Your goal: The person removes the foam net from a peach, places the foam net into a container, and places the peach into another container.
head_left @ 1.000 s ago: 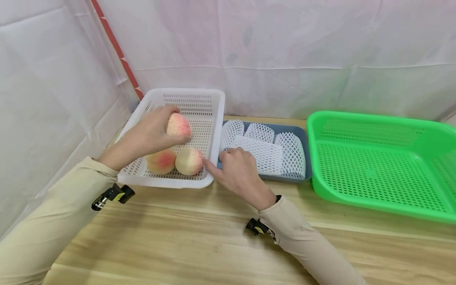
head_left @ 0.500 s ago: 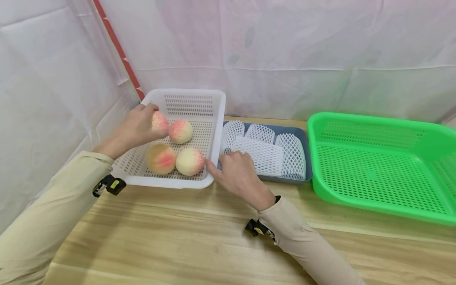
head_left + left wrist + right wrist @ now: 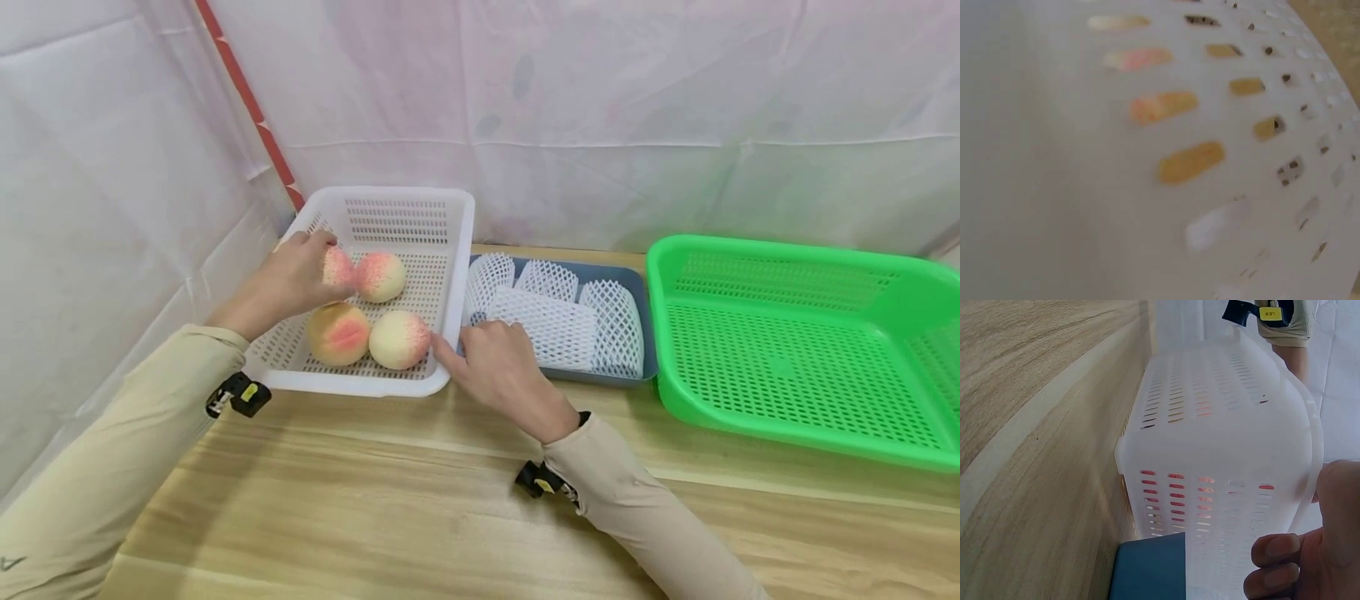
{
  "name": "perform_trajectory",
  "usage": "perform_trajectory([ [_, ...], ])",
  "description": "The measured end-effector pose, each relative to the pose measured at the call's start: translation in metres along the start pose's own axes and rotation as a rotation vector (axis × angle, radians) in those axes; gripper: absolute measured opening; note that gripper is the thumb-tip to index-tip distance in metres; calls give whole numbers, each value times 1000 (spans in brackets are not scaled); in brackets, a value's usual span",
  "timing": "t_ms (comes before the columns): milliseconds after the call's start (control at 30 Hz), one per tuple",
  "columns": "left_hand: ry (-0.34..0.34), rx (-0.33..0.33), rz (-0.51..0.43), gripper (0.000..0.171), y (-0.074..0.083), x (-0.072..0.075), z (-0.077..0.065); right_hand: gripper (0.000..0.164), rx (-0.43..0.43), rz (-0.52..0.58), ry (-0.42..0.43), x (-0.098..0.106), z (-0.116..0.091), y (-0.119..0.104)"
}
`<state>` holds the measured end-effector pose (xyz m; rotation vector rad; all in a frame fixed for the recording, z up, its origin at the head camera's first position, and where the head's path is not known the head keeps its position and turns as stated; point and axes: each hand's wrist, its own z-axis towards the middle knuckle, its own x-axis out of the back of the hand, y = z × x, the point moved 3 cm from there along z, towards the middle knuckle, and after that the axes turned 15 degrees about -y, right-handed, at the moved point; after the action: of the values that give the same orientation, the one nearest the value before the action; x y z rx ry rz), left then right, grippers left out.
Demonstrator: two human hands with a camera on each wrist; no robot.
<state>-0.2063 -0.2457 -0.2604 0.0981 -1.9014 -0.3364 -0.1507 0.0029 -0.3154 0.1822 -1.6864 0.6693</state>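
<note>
In the head view, my left hand [image 3: 285,279] grips a peach [image 3: 339,268] low in the left part of the white basket [image 3: 384,385]. Three more lie on the basket floor: a pink-tipped peach [image 3: 380,277] touching or nearly touching the held one, a yellower peach [image 3: 339,335] in front, and a pale peach [image 3: 400,340] near the right corner. My right hand [image 3: 506,367] holds the basket's right rim, thumb over it and fingers curled outside, as the right wrist view shows. The left wrist view has only the perforated basket wall [image 3: 1085,187], with yellow and pink patches behind its slots.
Right of the basket, a blue-grey tray [image 3: 633,283] holds several white foam net sleeves [image 3: 551,321], partly behind my right hand. Further right stands a green basket [image 3: 795,433]. A cloth wall [image 3: 600,108] rises behind the wooden table [image 3: 420,500].
My left hand let go of the pink-tipped peach near the basket's middle, moved left and has another peach in its fingers, now slightly lower. The right hand stays at the rim.
</note>
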Motion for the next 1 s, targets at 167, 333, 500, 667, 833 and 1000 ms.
perform_trajectory([
  [167,-6,46,-28,82,-4,-3,1,56,8,13,-3,0,0,0],
  [333,-17,61,-81,82,-10,-4,2,55,13,22,1,0,-1,0],
  [500,-109,97,-153,89,-12,-4,-2,55,16,58,-8,0,-1,0],
  [667,-160,113,-131,99,-12,-4,0,55,23,80,-17,0,-1,1],
  [833,-182,124,-17,89,-12,-6,3,54,24,86,-18,0,-2,1],
  [1000,-202,138,0,82,-15,-11,2,54,29,77,-17,-1,-1,1],
])
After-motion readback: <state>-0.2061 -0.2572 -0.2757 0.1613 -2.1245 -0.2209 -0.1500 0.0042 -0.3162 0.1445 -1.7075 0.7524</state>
